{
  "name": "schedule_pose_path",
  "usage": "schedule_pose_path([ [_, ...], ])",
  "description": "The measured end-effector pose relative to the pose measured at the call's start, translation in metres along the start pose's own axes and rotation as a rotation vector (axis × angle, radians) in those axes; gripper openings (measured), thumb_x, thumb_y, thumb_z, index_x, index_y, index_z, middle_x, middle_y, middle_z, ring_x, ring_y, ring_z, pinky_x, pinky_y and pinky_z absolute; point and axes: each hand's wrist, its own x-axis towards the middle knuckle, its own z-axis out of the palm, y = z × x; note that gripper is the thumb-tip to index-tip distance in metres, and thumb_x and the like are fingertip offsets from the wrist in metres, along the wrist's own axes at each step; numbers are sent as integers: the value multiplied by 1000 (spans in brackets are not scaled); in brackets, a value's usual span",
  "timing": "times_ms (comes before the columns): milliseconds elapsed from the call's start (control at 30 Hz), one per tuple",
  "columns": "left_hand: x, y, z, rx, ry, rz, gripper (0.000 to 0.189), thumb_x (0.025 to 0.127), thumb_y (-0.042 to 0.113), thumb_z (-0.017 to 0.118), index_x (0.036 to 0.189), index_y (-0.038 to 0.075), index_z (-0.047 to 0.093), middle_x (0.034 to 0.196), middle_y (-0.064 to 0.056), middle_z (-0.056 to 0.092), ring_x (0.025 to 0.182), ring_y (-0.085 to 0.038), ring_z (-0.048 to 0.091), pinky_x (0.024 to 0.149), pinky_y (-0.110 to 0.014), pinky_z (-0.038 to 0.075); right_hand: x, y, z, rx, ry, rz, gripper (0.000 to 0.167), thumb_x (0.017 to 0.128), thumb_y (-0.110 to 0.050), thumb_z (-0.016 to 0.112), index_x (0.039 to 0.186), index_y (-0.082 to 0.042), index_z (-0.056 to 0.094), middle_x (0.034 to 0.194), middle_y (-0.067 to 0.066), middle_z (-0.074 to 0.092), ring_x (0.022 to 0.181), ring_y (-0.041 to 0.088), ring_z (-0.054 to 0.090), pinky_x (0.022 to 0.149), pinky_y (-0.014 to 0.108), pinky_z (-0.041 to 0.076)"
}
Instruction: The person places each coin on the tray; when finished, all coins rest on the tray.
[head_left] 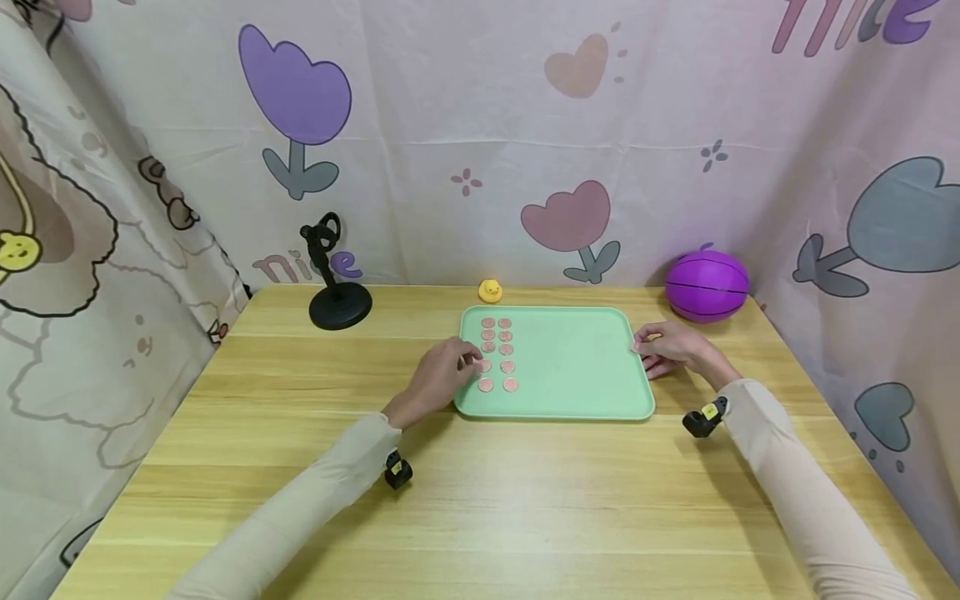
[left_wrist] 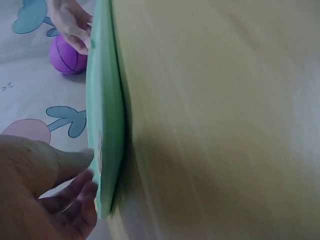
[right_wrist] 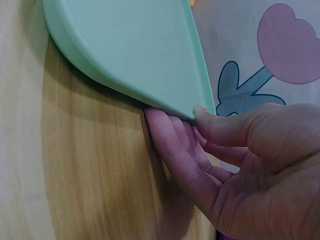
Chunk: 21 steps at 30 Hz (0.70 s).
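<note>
A pale green tray [head_left: 570, 362] lies on the wooden table. Pinkish round discs like coins [head_left: 510, 384] stand in two columns along its left side. Over the left rim reaches my left hand [head_left: 441, 375], thumb and fingers loosely bent, tips right at a coin [head_left: 484, 366] in the left column. A small gap shows between thumb and fingers in the left wrist view, beside a coin [left_wrist: 100, 155] low on the tray. My right hand [right_wrist: 215, 150] grips the tray's right edge, thumb over the rim and fingers under it.
Behind the tray sits a small yellow duck [head_left: 491, 291]. A purple ball [head_left: 707, 286] rests at the back right, close to my right hand. On the back left stands a black stand [head_left: 341, 306] with a round base. A printed curtain [head_left: 435, 100] hangs behind the table [head_left: 510, 508].
</note>
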Motion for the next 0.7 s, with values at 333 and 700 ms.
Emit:
schedule_pose_path([
  [333, -8, -15, -3, 493, -69, 234, 45, 98, -7, 56, 133, 15, 74, 117, -15, 59, 92, -28, 44, 78, -35, 39, -2, 1, -1, 3, -2, -4, 26, 108, -8, 55, 126, 10, 48, 84, 5, 64, 75, 13, 68, 73, 35, 64],
  [700, -7, -21, -3, 452, -52, 230, 49, 97, -8, 53, 133, 17, 74, 121, -17, 57, 95, -30, 45, 80, -36, 39, -2, -1, 0, 3, 15, -40, 25, 106, -6, 58, 122, 12, 50, 88, 8, 59, 75, 15, 66, 74, 33, 64],
])
